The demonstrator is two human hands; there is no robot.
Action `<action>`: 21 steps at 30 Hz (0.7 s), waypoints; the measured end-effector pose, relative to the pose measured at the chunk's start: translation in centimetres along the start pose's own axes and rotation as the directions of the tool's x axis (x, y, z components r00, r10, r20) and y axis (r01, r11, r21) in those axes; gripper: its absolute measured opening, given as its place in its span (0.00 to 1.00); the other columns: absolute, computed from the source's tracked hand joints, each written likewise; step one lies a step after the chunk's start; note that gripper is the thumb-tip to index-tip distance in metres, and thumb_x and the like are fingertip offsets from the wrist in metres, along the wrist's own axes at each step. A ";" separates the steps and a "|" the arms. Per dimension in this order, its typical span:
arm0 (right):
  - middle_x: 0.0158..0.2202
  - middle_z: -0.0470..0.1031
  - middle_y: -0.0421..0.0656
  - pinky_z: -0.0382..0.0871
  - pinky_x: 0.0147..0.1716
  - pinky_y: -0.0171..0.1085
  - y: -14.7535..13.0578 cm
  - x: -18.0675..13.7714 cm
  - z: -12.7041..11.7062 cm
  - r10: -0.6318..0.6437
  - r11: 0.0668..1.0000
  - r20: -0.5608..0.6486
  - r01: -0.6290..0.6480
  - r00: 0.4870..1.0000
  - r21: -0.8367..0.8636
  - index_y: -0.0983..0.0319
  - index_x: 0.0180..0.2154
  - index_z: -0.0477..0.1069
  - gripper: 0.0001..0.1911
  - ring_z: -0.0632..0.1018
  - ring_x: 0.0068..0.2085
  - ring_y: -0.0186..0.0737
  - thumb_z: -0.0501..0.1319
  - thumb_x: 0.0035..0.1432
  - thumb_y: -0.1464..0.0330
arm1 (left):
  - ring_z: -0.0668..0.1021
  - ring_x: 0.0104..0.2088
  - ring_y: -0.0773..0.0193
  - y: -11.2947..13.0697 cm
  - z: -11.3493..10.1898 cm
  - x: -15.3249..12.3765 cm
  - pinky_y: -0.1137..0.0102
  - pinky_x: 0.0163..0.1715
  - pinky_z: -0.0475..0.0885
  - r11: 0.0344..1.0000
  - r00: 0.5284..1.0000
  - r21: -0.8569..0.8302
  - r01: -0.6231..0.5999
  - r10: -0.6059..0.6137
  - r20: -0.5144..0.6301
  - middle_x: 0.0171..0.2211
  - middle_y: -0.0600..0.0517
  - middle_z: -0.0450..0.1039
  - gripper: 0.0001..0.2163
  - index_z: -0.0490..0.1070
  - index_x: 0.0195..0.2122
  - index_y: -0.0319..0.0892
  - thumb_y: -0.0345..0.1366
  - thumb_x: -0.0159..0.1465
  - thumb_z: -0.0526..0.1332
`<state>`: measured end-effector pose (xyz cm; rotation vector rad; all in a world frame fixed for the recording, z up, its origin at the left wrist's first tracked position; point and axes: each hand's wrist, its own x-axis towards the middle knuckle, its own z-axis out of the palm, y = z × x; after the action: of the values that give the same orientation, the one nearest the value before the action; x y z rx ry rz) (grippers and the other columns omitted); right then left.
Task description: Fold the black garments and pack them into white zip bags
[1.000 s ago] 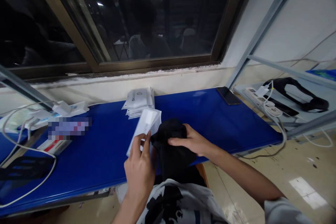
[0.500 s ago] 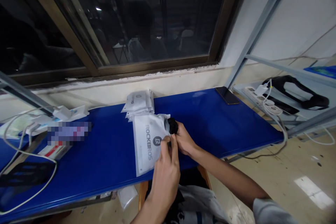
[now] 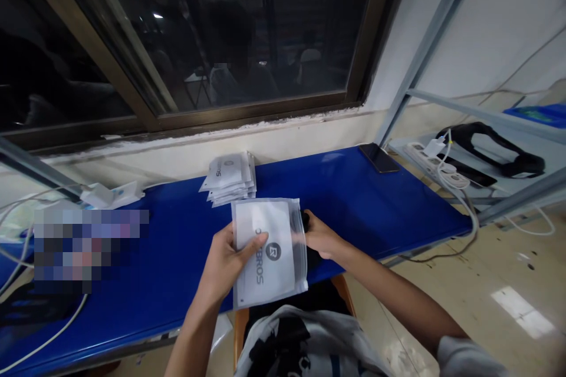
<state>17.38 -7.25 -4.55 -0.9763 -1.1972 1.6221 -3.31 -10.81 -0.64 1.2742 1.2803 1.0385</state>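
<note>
A frosted white zip bag (image 3: 283, 271) printed with a round logo and "ROCKBROS" is held above the blue table. My left hand (image 3: 225, 259) grips its left side, thumb on the front and fingers behind. At the bag's zip edge on the right is my right hand (image 3: 322, 237), its fingers closed around a black, soft-looking item (image 3: 306, 221). The bag hides part of that item and the fingertips. Behind the bag, a stack of similar bags (image 3: 230, 172) lies near the wall.
The blue table (image 3: 177, 247) runs beneath a window. A dark phone (image 3: 379, 158) lies at its far right corner. White cables and a power strip (image 3: 126, 194) are at the left. Metal posts stand at both sides; another power strip (image 3: 424, 156) sits on the right shelf.
My left hand has shifted from the bag's opening to its left side. The bag has turned more squarely toward me, and the black item is now mostly behind its right edge.
</note>
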 end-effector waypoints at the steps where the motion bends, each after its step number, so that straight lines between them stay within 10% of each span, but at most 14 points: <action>1: 0.24 0.77 0.39 0.74 0.33 0.38 0.2 0.1 0.0 -0.001 1.000 -0.019 0.001 1.000 -0.019 0.62 0.28 0.75 0.16 0.78 0.31 0.42 0.78 0.37 0.67 | 0.82 0.30 0.56 -0.1 0.4 -0.4 0.69 0.25 0.77 1.000 1.000 0.019 -0.014 0.015 -0.019 0.32 0.48 0.80 0.19 0.73 0.42 0.38 0.45 0.57 0.73; 8: 0.28 0.79 0.41 0.76 0.34 0.40 0.0 -0.1 0.7 -0.004 0.986 0.019 0.000 1.000 0.165 0.63 0.35 0.77 0.23 0.79 0.31 0.42 0.78 0.36 0.62 | 0.82 0.39 0.55 -0.5 1.4 -1.1 0.68 0.33 0.79 1.000 1.000 -0.023 -0.021 0.021 0.001 0.41 0.46 0.80 0.23 0.71 0.50 0.40 0.44 0.56 0.73; 21: 0.27 0.77 0.40 0.75 0.32 0.39 -1.7 -0.5 0.6 -0.187 0.982 0.041 0.188 0.981 -0.025 0.64 0.34 0.79 0.20 0.79 0.33 0.45 0.76 0.42 0.59 | 0.82 0.37 0.55 0.4 2.6 -1.8 0.67 0.33 0.80 0.986 0.997 -0.151 0.064 -0.071 -0.042 0.38 0.48 0.80 0.29 0.70 0.49 0.40 0.42 0.49 0.77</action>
<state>17.31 -7.67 -2.75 -0.8265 -1.3018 1.4836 -0.84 -12.77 -0.45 1.0918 1.2478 1.1009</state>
